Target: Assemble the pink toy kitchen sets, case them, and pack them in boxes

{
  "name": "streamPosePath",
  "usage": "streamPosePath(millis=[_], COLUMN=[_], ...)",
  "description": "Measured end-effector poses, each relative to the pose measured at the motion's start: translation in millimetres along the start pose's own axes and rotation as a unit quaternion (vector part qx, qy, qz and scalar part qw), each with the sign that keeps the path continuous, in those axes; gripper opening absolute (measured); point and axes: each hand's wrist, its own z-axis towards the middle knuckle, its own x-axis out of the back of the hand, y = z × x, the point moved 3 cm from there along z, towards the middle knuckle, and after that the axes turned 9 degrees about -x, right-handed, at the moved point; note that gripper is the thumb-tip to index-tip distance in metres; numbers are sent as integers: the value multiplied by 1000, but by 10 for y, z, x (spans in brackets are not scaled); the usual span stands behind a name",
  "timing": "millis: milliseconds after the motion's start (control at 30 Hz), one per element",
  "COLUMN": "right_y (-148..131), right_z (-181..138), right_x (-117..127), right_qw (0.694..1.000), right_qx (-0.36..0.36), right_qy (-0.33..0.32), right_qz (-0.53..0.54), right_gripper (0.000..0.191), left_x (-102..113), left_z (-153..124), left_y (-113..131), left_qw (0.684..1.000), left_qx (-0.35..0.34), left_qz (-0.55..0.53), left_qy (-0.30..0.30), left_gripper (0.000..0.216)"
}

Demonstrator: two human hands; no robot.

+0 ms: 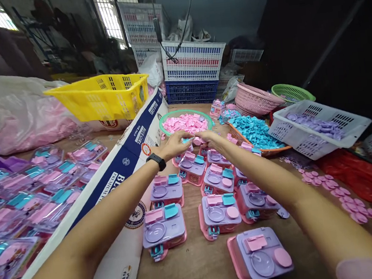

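Both my arms stretch forward over rows of small purple-and-pink toy kitchen sets. My left hand point(173, 145), with a black watch on the wrist, is at the far end of the rows, its fingers bent over a toy set. A bit of blue plastic point(186, 140) shows beneath those fingers. My right hand point(211, 138) comes in from the other side, fingers together and fingertips close to the left ones. What either pinches is too small to make out. The nearest toy set point(264, 256) has a pink piece and no blue piece on top; the toy set point(164, 231) at left carries both.
A green basket of pink pieces point(187, 122) stands just beyond my hands. Blue pieces point(255, 132) fill an orange basket at right, beside a white basket point(319, 129) of purple pieces. A cardboard wall point(120, 187) divides off packed toys point(44, 196) at left. Pink discs point(351, 203) lie at right.
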Motion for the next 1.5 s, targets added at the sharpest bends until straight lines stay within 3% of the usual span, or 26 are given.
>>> streamPosePath(millis=[133, 233, 300, 433, 500, 567, 700, 800, 933, 1133, 1300, 1500], right_y=[53, 148, 233, 439, 547, 618, 637, 581, 503, 407, 362, 355], right_z=[-239, -432, -563, -786, -837, -855, -880, -919, -945, -886, -838, -800], right_x=[13, 81, 157, 166, 99, 25, -88, -96, -106, -146, -141, -144], right_qw=[998, 994, 989, 964, 963, 973, 992, 995, 997, 992, 984, 983], right_qx=[28, 51, 109, 265, 268, 227, 92, 35, -3, -63, -92, -65], right_qy=[-14, -11, 10, -4, -17, -27, -83, -89, -72, -38, -44, -1], right_qz=[56, 92, 101, 6, -24, -8, 35, 20, -27, -104, -146, -174], right_gripper=[33, 39, 42, 30, 19, 11, 19, 28, 34, 22, 27, 20], left_x=[44, 56, 54, -32, -116, -196, -256, -227, -225, -315, -328, -300], left_z=[-66, -159, -247, -437, -499, -533, -530, -520, -547, -619, -644, -701], left_y=[340, 483, 512, 514, 522, 524, 484, 432, 430, 480, 494, 546], left_qw=[976, 931, 895, 856, 857, 865, 906, 949, 987, 991, 983, 974], left_qx=[51, 112, 181, 289, 305, 311, 276, 216, 107, -21, -64, -83], left_qz=[-196, -336, -399, -421, -411, -392, -322, -228, -112, -30, 59, 95], left_qy=[85, 89, 86, 80, 59, 39, 7, -10, -52, -128, -160, -186], left_gripper=[29, 31, 33, 34, 35, 35, 23, 6, 28, 45, 51, 58])
